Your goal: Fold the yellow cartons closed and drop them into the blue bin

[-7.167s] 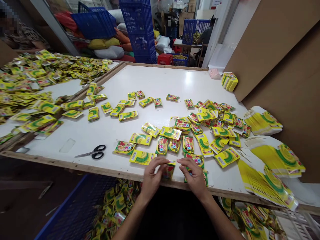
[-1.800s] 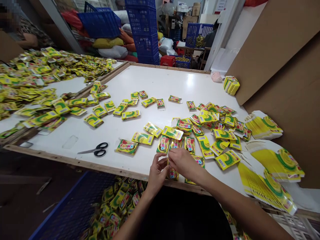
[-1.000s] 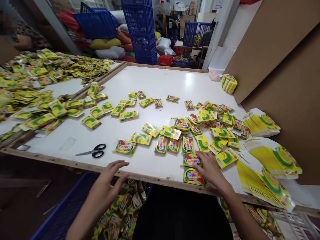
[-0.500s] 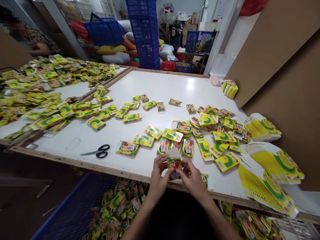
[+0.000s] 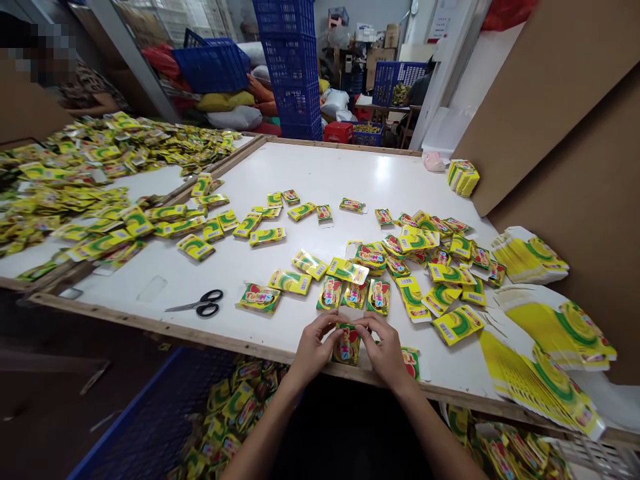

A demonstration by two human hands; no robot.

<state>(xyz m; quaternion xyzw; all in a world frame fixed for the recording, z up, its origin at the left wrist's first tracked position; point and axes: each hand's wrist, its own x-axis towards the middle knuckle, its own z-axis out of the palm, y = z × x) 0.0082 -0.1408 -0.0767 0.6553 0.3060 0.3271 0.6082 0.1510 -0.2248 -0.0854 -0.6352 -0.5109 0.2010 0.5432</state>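
Near the table's front edge, my left hand [image 5: 319, 343] and my right hand [image 5: 383, 345] both grip one small printed carton [image 5: 347, 347]. Its green and red front faces up, and a white flap stands open at its far end. My fingers and thumbs pinch the carton around that flap end. Another carton [image 5: 411, 362] lies beside my right hand, partly behind it. Just beyond my hands, several yellow and green cartons [image 5: 379, 297] lie on the white table [image 5: 310, 170]. Black-handled scissors [image 5: 207, 303] rest to the left.
Fanned stacks of flat cartons [image 5: 550, 327] lie at the right, by large brown cardboard [image 5: 530, 120]. A heap of packets [image 5: 110, 153] covers the left table, where another person sits. Below the front edge is a blue crate [image 5: 150, 413] with cartons. Blue crates [image 5: 289, 73] stand stacked behind.
My fingers have moved from the carton's sides and lower front up to its flap end. More of the carton's front shows now. The view has shifted slightly.
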